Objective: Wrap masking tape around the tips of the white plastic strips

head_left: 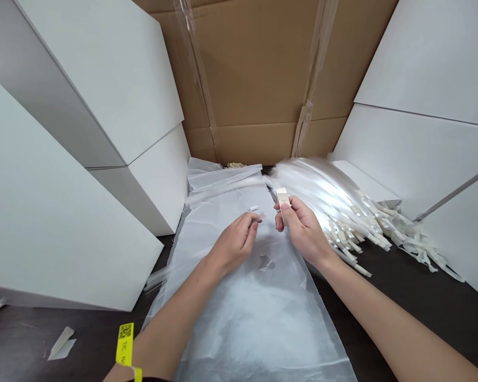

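Observation:
My right hand (305, 231) grips a short, flat cream strip (282, 199) between thumb and fingers, its upper end standing clear of the fingertips. To its left, my left hand (237, 239) is closed in a pinch; something faint and translucent shows at the fingertips, too blurred to name. Both hands are above a whitish translucent plastic sheet (258, 318). A small white piece (254, 208) lies on the sheet just past my left fingers. Beside my right hand spreads a pile of shiny white fibre bundles (322, 185), their near ends wrapped in cream tape.
White boxes (115, 63) stand stacked on the left, and more white boxes (434, 138) on the right. A taped brown cardboard panel (258, 69) closes off the back. Crumpled cream strips (422, 244) lie at right on the dark table (366, 307). Paper scraps (62, 345) lie at lower left.

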Demonstrator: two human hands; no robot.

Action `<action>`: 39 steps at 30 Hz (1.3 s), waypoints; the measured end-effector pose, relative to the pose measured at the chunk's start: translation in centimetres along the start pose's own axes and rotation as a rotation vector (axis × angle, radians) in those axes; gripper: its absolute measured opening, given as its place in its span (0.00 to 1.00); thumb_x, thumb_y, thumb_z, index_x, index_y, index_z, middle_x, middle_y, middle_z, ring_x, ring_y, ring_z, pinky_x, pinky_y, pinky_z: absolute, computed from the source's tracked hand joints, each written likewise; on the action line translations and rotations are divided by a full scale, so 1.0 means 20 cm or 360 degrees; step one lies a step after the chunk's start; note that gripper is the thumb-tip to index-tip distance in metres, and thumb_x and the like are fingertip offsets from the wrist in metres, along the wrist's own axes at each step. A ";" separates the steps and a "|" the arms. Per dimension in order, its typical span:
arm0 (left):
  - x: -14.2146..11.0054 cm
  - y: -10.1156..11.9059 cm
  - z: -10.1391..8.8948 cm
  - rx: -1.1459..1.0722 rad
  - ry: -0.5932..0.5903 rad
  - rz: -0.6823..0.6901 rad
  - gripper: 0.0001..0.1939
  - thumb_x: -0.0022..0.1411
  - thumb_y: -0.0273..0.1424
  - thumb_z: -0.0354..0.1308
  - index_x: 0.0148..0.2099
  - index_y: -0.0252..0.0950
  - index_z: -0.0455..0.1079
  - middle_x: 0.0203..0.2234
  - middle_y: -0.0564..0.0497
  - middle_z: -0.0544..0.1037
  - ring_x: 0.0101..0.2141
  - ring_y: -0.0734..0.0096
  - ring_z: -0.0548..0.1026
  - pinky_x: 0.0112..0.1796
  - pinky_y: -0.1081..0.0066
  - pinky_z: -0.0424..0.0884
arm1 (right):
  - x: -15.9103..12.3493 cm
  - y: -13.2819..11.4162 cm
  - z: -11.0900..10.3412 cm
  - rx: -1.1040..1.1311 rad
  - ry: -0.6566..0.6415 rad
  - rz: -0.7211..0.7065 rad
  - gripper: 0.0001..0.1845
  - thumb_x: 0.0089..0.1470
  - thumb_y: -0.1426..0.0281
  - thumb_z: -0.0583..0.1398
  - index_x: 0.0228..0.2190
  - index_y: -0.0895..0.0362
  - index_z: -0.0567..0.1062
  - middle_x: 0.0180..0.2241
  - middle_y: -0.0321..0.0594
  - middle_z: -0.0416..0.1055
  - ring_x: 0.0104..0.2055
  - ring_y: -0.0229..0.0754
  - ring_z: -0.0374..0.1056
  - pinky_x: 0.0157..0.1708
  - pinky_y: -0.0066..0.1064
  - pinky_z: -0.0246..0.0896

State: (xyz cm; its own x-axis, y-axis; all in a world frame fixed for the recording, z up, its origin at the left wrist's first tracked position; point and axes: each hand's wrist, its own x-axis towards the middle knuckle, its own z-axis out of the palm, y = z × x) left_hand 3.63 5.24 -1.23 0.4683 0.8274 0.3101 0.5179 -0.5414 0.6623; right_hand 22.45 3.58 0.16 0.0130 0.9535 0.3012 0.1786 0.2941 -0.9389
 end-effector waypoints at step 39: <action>0.02 0.09 0.03 0.0493 0.0108 -0.0128 0.11 0.71 0.32 0.37 0.34 0.40 0.53 0.32 0.49 0.69 0.31 0.64 0.67 0.33 0.65 0.62 | -0.05 0.06 0.15 -0.0455 -0.0218 0.0005 0.20 0.69 0.55 0.48 0.28 0.53 0.60 0.23 0.33 0.66 0.25 0.39 0.63 0.26 0.31 0.50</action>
State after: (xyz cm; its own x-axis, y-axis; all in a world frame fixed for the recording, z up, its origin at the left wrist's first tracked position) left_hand 5.22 4.40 -0.30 0.3737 0.8717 0.3169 0.7494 -0.4851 0.4506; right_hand 19.61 3.27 -1.77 -0.1151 0.9601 0.2550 0.4485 0.2793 -0.8490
